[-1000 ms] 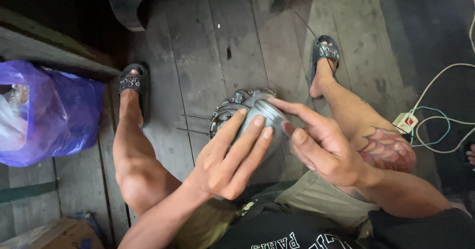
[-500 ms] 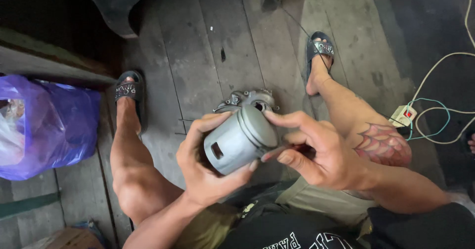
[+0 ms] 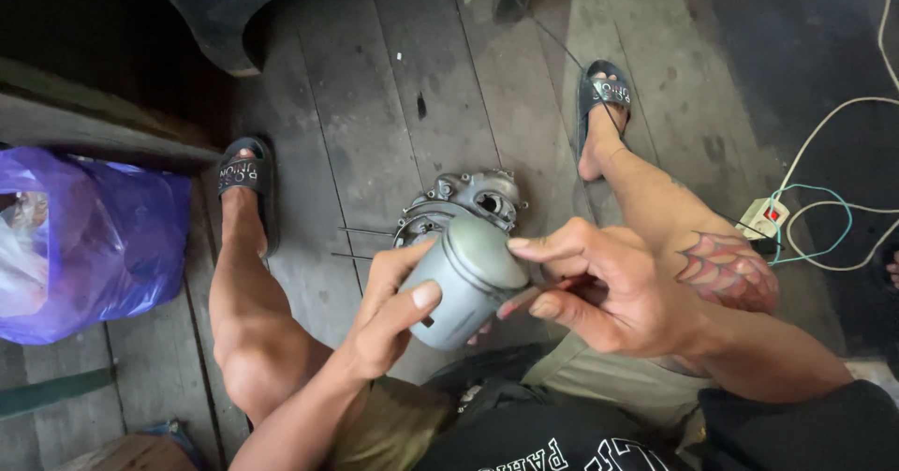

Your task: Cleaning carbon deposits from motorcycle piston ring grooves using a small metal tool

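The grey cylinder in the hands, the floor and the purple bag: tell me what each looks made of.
Grey cylindrical part, held by the left hand and right hand: apparently cast metal, with a dull matte grey sheen and a smooth domed top. Dark plank floor: weathered wood, with visible grain and seams. Purple bag: thin translucent plastic, glossy and crinkled.

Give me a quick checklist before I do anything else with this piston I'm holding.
1. Left hand wrapped around the grey piston: ok.
2. Right hand fingertips on the piston's crown edge: ok.
3. Engine casing lying on the wooden floor just beyond the piston, unobstructed: ok.
4. Piston's underside and pin hole condition: cannot tell, hidden by fingers.
5. Power strip and cables lie off to the right, apart from the hands: ok.
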